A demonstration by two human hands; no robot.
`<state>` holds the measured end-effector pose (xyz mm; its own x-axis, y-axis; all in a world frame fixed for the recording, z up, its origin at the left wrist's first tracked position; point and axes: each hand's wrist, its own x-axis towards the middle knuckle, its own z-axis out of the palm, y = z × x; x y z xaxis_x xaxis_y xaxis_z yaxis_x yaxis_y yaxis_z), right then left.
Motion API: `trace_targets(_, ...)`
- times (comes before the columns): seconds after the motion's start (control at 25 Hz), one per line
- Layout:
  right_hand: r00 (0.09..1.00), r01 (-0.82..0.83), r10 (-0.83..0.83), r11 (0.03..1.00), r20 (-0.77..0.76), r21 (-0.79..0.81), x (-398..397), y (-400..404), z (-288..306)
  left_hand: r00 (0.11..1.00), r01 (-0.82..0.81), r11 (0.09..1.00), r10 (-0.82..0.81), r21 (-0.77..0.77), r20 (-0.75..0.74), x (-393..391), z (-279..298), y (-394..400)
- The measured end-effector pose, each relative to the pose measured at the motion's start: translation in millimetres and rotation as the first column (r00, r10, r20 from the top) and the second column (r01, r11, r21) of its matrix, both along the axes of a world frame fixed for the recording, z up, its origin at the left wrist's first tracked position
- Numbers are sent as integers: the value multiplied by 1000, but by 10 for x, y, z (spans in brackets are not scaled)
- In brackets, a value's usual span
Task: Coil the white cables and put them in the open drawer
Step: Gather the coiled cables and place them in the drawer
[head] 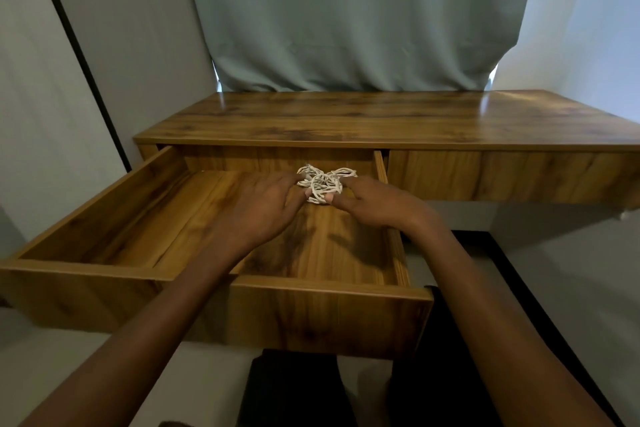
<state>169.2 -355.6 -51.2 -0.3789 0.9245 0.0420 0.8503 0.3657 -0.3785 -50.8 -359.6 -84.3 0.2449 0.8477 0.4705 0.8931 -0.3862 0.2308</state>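
Against the left wall a dark vertical strip (78,55) runs down toward the desk. One drawer (104,269) stands pulled out from the left half of the wooden desk (346,121), and a second, closed drawer front (502,177) sits to its right. Two hands reach into the open drawer from the near side, forearms stretched out and angled toward each other. The left hand (263,204) lies palm down, its fingers curled onto the left side of a bundle of white cables (323,182). That bundle, looped into a loose cluster of coils whose number I cannot count, sits at the far right of the drawer floor, close to the back wall. The right hand (372,199) meets it from the right, fingertips pinching the coils, wrist crossing above the drawer's right wall. Behind the desk hangs one grey-green curtain (346,10).
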Motion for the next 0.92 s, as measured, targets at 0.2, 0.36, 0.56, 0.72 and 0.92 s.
trace_targets(0.2,991,135,-134,980,-14,149,-73,-989,-297,998,-8,993,1,117,62,102,-245,-895)
trace_targets(0.36,966,237,-260,887,3,395,-141,-1212,-662,992,-119,965,126,235,-16,196,-460,-1030)
trace_targets(0.56,951,268,-304,742,-47,615,-108,-995,-868,977,-195,905,213,379,-7,286,-517,-920)
trace_targets(0.72,945,280,-317,675,-74,682,-108,-770,-884,972,-220,882,232,416,23,280,-544,-664)
trace_targets(0.92,941,286,-324,608,-97,741,-59,-310,-893,974,-217,872,224,438,37,299,-560,-173)
